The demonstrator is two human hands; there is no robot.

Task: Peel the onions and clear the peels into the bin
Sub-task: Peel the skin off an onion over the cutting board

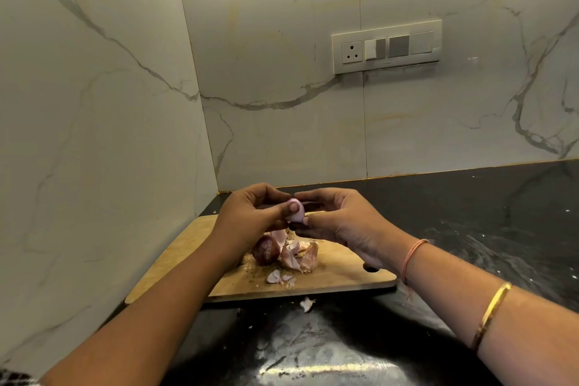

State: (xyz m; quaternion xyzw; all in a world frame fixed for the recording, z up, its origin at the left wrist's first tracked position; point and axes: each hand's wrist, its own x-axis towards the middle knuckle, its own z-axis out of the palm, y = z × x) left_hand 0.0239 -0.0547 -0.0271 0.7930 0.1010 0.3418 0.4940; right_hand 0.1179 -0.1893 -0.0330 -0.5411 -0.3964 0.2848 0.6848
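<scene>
the small pale onion (298,215) is held up over the far middle of the chopping board (175,263). the left hand (247,213) has its grip clamped on it, thumb across the top; the right hand (340,221) nips its right end. bared, it looks light, firm and slick, so hold it by the ends. a dark unpeeled onion (265,251) and papery, flimsy peels (297,257) lie below. no bin in sight.
</scene>
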